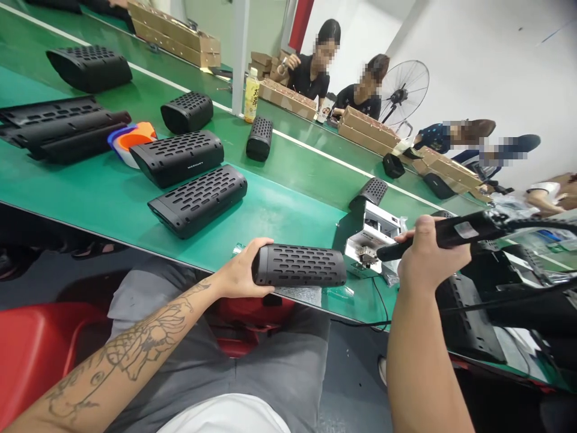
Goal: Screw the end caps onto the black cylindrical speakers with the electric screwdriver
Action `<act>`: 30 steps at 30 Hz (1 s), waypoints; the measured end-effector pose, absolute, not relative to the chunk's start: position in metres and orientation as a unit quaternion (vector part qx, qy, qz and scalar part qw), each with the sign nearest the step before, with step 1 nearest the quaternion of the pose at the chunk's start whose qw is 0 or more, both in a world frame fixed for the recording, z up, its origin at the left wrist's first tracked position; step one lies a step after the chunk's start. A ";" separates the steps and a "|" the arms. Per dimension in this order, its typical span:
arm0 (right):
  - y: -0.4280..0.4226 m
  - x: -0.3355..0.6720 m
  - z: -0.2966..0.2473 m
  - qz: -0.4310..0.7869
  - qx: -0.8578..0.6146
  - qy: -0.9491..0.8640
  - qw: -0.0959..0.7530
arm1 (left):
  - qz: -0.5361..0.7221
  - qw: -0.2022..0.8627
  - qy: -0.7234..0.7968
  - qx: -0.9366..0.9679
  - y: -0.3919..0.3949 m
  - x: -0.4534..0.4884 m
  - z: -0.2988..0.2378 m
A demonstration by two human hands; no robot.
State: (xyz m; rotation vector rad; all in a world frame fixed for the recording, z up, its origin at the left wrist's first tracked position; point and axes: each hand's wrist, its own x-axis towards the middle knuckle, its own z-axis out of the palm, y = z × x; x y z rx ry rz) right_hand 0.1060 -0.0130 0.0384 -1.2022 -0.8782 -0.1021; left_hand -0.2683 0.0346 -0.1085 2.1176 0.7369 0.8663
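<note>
My left hand (250, 270) is closed round the left end of a black slotted housing (302, 266), which lies level at the table's front edge. My right hand (426, 258) grips a black electric screwdriver (451, 231) with a cable at its rear end. Its tip points left, at the front of a small white and black screw feeder (372, 237); whether it touches a screw there is too small to tell. Two more slotted housings, one plain (201, 198) and one with white lettering (180, 157), rest to the left on the green table.
Orange, blue and white tape rolls (130, 143) lie among further black housings (90, 67) at the left. A yellow-labelled bottle (251, 96) stands by a post (240, 54). Across the green belt (311, 165), several people work beside cardboard boxes (369, 129). Cables and black parts crowd the right side.
</note>
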 end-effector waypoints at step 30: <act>-0.036 -0.087 0.042 0.372 -0.272 -0.604 0.650 | 0.358 0.407 0.272 0.795 0.033 -0.259 -0.116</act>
